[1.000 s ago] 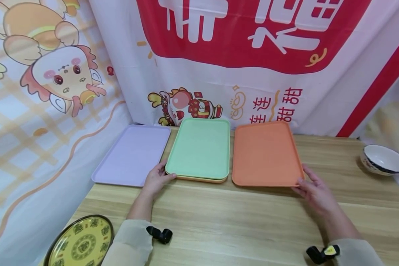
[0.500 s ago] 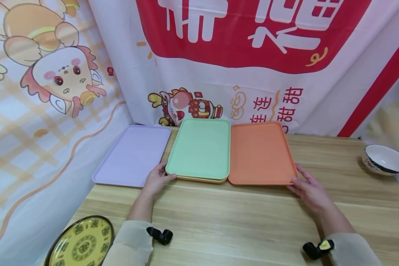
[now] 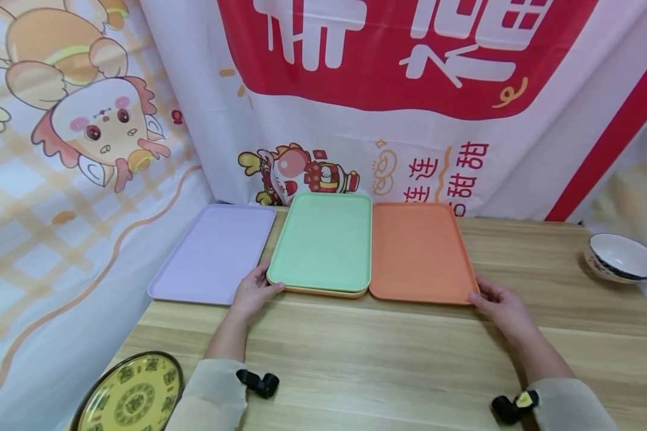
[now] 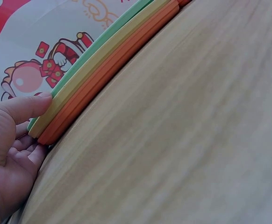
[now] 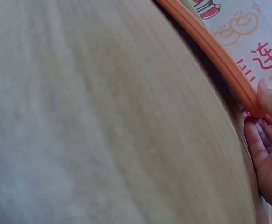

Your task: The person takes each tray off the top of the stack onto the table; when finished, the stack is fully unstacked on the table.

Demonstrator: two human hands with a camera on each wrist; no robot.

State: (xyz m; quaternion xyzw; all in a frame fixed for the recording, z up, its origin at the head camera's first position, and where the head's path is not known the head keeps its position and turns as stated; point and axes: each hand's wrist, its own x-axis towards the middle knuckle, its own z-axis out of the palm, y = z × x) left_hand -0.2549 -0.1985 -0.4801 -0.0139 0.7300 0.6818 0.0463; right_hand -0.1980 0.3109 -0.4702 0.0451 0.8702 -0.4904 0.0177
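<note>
A stack of trays, with a green tray (image 3: 323, 242) on top and a yellow tray (image 4: 66, 97) and an orange one (image 4: 87, 100) beneath, lies at the table's back middle. My left hand (image 3: 253, 290) grips its near left corner, thumb at the upper edge and fingers around the side. Right beside the stack is another orange tray (image 3: 422, 254), its left edge up against the stack. With my right hand (image 3: 501, 308) I pinch that tray's near right corner. In the right wrist view, a dark strip shows between its rim and the tabletop.
A lilac tray (image 3: 215, 254) lies flat left of the stack. Nearer on the left is a yellow patterned round plate (image 3: 135, 398) with a dark rim. A white bowl (image 3: 625, 257) stands far right. Printed cloth (image 3: 194, 120) hangs behind the wooden table (image 3: 377, 359).
My right hand has moved the separate orange tray left until it meets the stack, then its near edge came slightly down and nearer. My left hand has kept its grip on the stack.
</note>
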